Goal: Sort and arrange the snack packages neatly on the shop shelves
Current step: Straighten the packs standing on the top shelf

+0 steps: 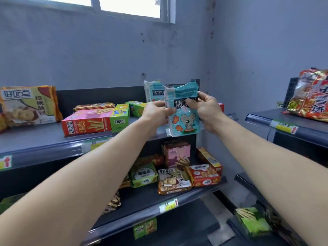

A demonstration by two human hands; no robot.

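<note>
A teal bear-biscuit bag (184, 119) with a grey cartoon bear is held upright over the right end of the top shelf (40, 141). My left hand (157, 112) grips its left edge and my right hand (206, 110) grips its right side, thumb across the front. A second, matching teal bag (153, 92) stands just behind it against the shelf's back panel. To the left on the same shelf lie a red-and-pink stick-biscuit box (87, 124), green boxes (120, 118) and a large walnut-cookie bag (29, 105).
The lower shelf (147, 197) carries mixed snack packs: a pink box (177, 153), a green bag (143, 175), a brown cookie bag (173, 181), an orange bag (204, 175). A right-hand shelf unit holds a red rice-cracker bag (312, 96). Green packs sit lower down (252, 221).
</note>
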